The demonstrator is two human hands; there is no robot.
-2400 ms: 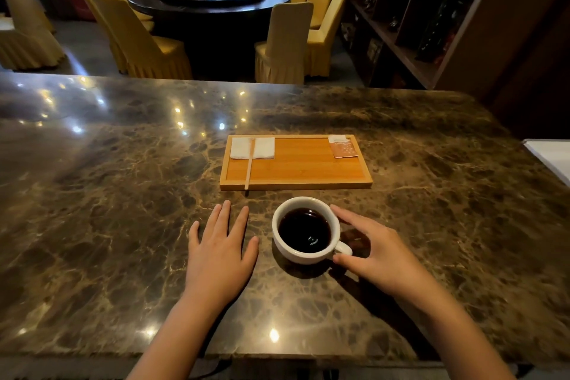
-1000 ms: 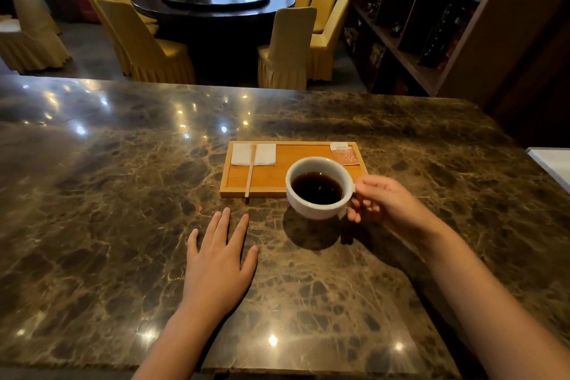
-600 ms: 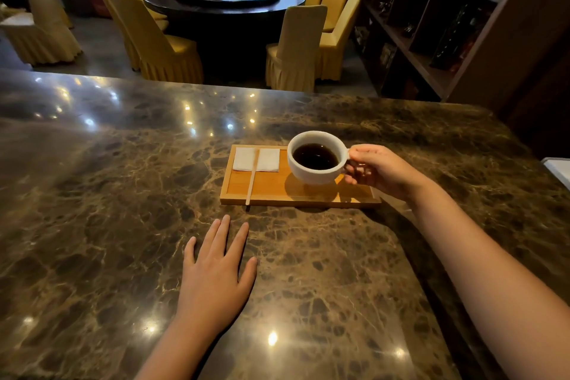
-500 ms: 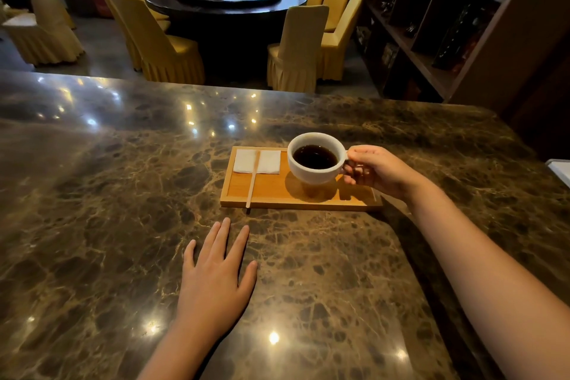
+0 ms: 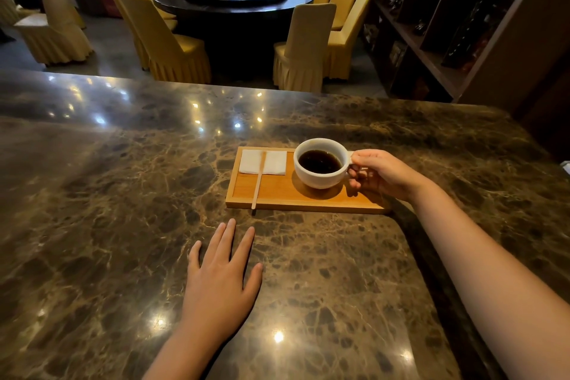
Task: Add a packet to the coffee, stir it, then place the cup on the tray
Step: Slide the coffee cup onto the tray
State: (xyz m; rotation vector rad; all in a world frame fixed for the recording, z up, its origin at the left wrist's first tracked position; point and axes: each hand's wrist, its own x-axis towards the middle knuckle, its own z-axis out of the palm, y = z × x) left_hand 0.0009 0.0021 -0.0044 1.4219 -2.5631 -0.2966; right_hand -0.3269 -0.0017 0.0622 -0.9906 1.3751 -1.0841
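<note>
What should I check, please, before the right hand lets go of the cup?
1. Cup over the tray, inside its edges: ok.
2. Cup base fully seated on the tray: cannot tell.
3. Cup upright, coffee level: ok.
4. Cup apart from the napkin and stirrer: ok.
5. Right hand gripping the handle: ok.
6. Left hand flat on the counter, away from the tray: ok.

Glossy marble counter [image 5: 123,225]; matt wooden tray [image 5: 277,194]; glazed white cup [image 5: 320,177], probably ceramic; paper napkin [image 5: 274,162].
</note>
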